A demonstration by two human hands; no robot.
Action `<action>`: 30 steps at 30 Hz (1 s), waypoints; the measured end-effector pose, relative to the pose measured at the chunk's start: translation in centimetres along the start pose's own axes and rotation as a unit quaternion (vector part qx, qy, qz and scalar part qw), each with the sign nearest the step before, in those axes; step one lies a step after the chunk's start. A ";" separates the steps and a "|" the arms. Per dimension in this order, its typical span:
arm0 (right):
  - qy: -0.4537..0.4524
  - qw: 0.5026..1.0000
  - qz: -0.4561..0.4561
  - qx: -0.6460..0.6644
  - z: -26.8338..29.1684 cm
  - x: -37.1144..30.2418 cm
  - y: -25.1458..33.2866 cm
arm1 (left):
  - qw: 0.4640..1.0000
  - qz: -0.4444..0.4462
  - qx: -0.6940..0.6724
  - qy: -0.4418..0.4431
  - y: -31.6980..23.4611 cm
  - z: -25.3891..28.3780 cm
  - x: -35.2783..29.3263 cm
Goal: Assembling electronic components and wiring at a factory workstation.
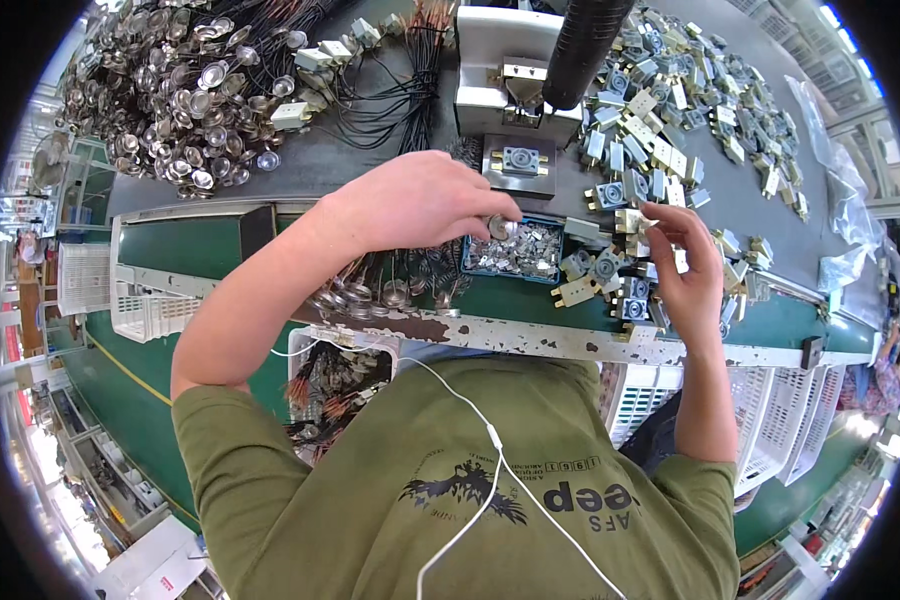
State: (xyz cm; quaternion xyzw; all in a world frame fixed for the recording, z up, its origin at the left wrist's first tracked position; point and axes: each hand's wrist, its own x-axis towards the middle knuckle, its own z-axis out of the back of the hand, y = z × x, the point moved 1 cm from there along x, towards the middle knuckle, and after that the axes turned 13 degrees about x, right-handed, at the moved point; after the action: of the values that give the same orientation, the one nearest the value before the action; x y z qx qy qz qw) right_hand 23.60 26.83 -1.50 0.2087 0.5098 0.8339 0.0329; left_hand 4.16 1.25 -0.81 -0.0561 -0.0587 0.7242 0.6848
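My left hand reaches across the bench with its thumb and fingers pinched on a small round metal disc. It hovers at the edge of a blue tray full of small metal pieces. On the right, my right hand curls its thumb and index finger at a small cream block in the near end of a heap of blocks; its grip is partly hidden. Beyond the tray, a grey block with brass-coloured side tabs rests on a square metal fixture.
A white press with a thick black handle stands behind the fixture. Metal discs on black wires pile up at the left. Grey and cream blocks spread over the right side. White baskets stand below the bench edge.
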 end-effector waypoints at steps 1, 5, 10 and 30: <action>-0.001 1.000 -0.001 0.004 0.3 0.0 -0.2 | 0.999 0.015 -0.014 -0.049 0.4 0.0 0.2; 0.018 1.000 -0.017 0.018 1.6 0.0 -1.3 | 0.983 0.147 -0.077 -0.079 0.9 1.8 2.1; 0.030 0.998 0.008 0.055 3.2 0.7 -1.1 | 0.982 0.180 0.045 0.031 2.5 -0.2 4.8; -0.090 0.957 0.275 -0.018 1.1 8.4 2.3 | 0.985 0.166 0.036 0.024 3.9 -1.3 4.0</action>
State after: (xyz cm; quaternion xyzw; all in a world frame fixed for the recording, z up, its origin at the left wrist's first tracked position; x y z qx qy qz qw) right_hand 16.69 28.88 3.55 0.4146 0.4120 0.7977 -0.1484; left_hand 0.35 5.06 -2.76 -0.0576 -0.0056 0.8278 0.5581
